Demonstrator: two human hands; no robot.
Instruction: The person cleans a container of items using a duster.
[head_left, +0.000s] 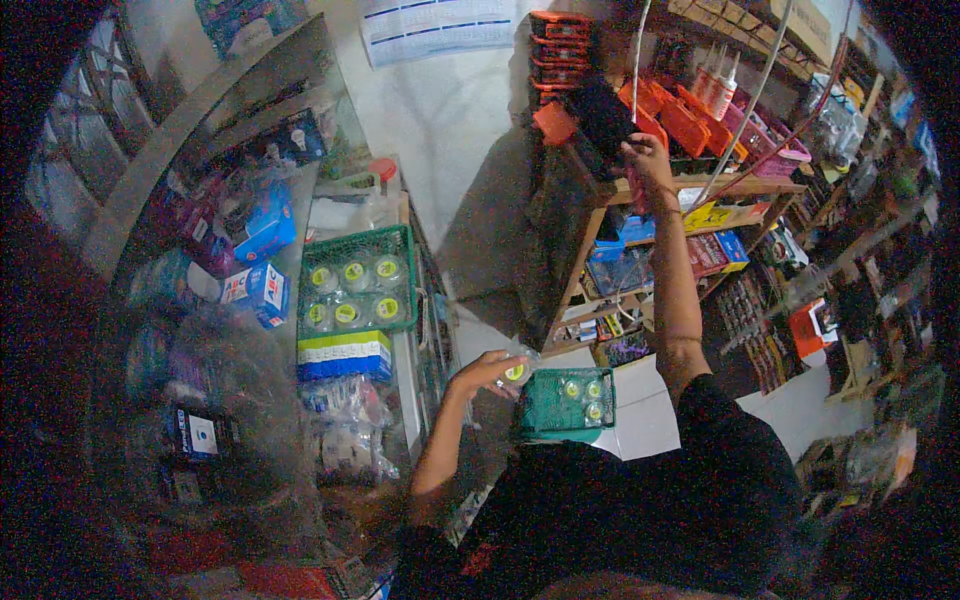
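Observation:
My left hand (480, 373) grips a clear round plastic container (516, 371) with a yellow-green label. Just right of it, in front of my body, is a green plastic basket (544, 405) holding three similar containers (594, 388) at its right side. My right arm reaches up to the wooden shelf, where my right hand (649, 156) has its fingers bent beside a black item (604, 112) and orange bins (660, 112). Whether those fingers hold anything is unclear. On the left counter, another green basket (411, 277) contains several labelled round containers (355, 271).
A blue, white and green box (345, 355) and plastic-bagged goods (352, 435) line the left counter. Stacked orange-edged trays (559, 56) stand by the wall. Cables (750, 97) hang before the right shelf (622, 193). Sealant cartridges (721, 94) stand behind the bins.

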